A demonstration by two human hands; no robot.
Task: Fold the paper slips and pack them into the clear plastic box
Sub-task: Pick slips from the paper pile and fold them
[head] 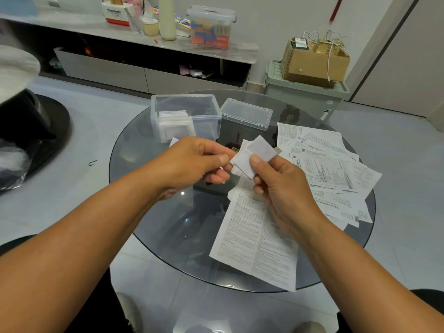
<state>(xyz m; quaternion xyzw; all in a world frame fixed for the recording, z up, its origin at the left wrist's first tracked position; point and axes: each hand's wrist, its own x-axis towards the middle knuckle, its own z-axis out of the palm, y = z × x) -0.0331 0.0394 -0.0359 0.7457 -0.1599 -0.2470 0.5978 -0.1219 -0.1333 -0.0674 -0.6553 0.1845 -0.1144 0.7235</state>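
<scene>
We are partway through, by the look of things. The clear plastic box (186, 116) stands open at the far side of the round glass tabletop (153, 212), and folded slips (176, 126) already fill its left part, stacked against the wall; its right part looks empty. The lid (246, 114) lies just beside it on the right.

Above the middle of the tabletop we hold a small folded slip (254, 156). Our right hand (281, 186) has it in a thumb-and-finger grip, and our left hand (194, 162) pinches its near-left edge. The fold seems nearly finished, so this one should go into the box soon.

Much is left. A long printed sheet (257, 239) lies flat under our right wrist, and a loose heap of unfolded slips (329, 169) spreads over the right side.
</scene>
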